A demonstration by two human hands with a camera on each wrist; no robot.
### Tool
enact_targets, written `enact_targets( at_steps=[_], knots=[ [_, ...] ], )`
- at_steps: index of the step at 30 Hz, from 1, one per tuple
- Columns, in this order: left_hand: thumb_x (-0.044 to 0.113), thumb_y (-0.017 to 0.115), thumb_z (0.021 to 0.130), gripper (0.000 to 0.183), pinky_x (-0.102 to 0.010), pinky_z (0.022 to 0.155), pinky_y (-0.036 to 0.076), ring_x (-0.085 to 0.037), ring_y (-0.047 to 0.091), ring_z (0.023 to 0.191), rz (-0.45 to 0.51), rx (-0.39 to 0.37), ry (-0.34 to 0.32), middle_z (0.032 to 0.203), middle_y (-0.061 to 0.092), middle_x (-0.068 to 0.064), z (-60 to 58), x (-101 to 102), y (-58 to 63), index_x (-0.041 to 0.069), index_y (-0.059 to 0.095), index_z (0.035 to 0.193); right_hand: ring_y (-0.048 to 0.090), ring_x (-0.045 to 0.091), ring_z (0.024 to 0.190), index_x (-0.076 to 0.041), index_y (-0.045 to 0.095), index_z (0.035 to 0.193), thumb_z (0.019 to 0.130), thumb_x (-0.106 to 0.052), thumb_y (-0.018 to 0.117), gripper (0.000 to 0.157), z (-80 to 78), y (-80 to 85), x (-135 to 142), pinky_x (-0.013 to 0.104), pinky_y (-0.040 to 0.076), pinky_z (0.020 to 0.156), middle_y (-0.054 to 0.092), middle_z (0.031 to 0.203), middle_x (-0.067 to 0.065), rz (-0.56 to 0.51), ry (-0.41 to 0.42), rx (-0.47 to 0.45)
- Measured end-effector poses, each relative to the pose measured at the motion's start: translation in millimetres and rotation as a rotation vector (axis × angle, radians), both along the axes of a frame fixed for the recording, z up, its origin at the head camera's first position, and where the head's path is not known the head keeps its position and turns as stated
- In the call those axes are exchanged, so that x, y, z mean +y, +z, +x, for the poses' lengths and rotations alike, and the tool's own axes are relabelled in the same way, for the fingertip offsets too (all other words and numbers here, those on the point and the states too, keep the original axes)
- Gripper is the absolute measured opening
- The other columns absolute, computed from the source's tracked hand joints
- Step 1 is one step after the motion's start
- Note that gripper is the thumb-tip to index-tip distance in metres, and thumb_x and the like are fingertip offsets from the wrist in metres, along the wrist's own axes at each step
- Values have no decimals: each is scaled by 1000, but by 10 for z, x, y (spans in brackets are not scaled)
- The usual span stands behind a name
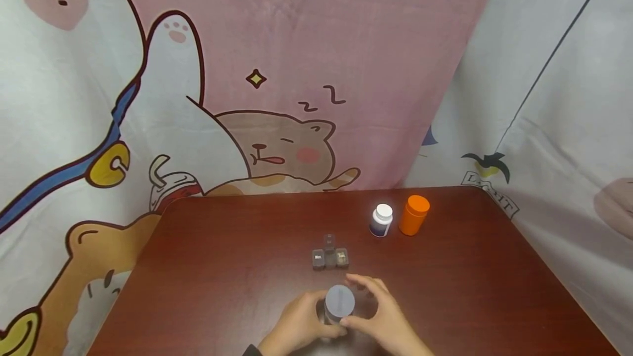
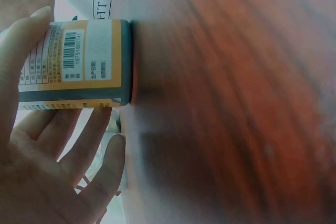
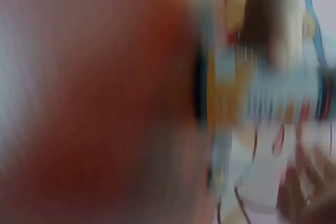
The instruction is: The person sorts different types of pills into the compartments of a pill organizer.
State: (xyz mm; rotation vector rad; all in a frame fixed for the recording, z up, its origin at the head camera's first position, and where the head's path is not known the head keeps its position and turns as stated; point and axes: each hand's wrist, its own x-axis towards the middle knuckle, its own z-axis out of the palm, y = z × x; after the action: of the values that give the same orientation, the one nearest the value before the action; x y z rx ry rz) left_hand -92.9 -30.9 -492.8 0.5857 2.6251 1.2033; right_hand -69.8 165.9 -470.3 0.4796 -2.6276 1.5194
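A bottle with a grey lid [image 1: 339,301] stands at the near middle of the table. My left hand [image 1: 301,317] grips its body, with the thumb on one side and fingers on the other. In the left wrist view the bottle [image 2: 84,61] shows a yellow and white label with a barcode, its base close to the tabletop. Beside the lid is my right hand [image 1: 378,312], thumb at the near edge and forefinger stretched out apart from it. The right wrist view is blurred, with the bottle [image 3: 252,90] at right. Just beyond the hands lies a small grey pill organizer [image 1: 330,257].
A white bottle with a dark blue lower part [image 1: 381,221] stands at the back right. Right next to it is an orange bottle [image 1: 414,215]. Behind the brown table [image 1: 222,246] hangs a printed cartoon cloth [image 1: 386,70].
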Motion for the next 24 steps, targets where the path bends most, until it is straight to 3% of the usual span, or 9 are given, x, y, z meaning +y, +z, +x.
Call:
enact_targets(
  at_steps=[2,4,10,16,21,24],
  knots=[
    [58,75,59,63,-52,85,52,-16,63,100,-2,-1,-3,106,74,6,1,-2,9,26,67,113,51,13,104,-28,57,124,59,-43,81,71,93,5,-80,41,48,86,63,116,-7,-16,-121,-60],
    [59,74,59,65,-55,88,51,-19,63,104,2,-16,-3,110,73,5,-1,-3,14,26,66,115,50,12,105,-24,60,122,58,-41,82,70,152,6,-148,42,48,88,61,117,-7,-32,-175,-71],
    [54,77,60,60,-52,87,52,-14,62,101,-4,2,-6,108,74,7,-15,-11,-2,28,67,113,49,6,106,-30,61,119,58,-43,82,67,143,-27,-203,41,49,85,58,119,-5,-42,-171,-25],
    [58,75,58,55,-45,81,53,-6,61,93,-13,29,0,100,74,12,-12,-9,-12,31,68,106,49,7,105,-30,59,121,59,-46,80,67,2,-41,-153,39,46,88,57,116,-7,-6,-28,24],
    [62,73,59,54,-44,79,53,-4,61,91,-17,27,-6,97,74,14,-10,-5,-14,32,68,103,51,7,103,-32,57,124,65,-46,77,64,-156,-12,-54,38,49,86,58,115,-8,60,179,99],
    [61,73,59,54,-43,78,53,-4,61,90,-23,23,-5,96,74,14,-7,-7,-8,31,68,104,52,8,103,-24,58,124,68,-40,78,61,-277,16,13,35,49,85,60,114,-5,63,331,141]
  ],
)
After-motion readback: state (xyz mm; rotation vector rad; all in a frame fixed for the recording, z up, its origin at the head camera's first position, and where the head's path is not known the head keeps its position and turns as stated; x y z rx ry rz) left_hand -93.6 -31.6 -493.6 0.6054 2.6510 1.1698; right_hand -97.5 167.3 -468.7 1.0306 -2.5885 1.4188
